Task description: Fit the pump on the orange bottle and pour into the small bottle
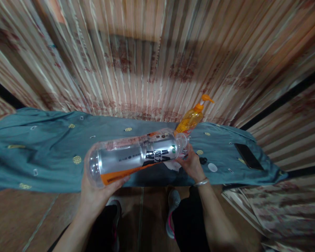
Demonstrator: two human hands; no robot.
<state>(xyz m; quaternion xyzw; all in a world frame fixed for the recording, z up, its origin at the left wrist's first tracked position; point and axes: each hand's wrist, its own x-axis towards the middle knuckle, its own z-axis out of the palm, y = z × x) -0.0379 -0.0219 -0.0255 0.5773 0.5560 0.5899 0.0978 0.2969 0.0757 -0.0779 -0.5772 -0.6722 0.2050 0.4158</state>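
A large clear plastic bottle with a silver and orange label lies sideways above the bench, its neck pointing right. Around its base, at the left end, wraps my left hand. My right hand, with a silver bangle at the wrist, grips the neck end; its fingertips are partly hidden. Beneath the bottle, close to my right fingers, shows a crumpled white tissue-like piece; whether I touch it I cannot tell. Just behind the neck stands a pump bottle of amber liquid with an orange pump head.
A teal patterned cloth covers the long bench. To the right lie a small black cap-like object, a white disc and a black phone. Pleated curtains hang behind, and dark poles cross at the sides.
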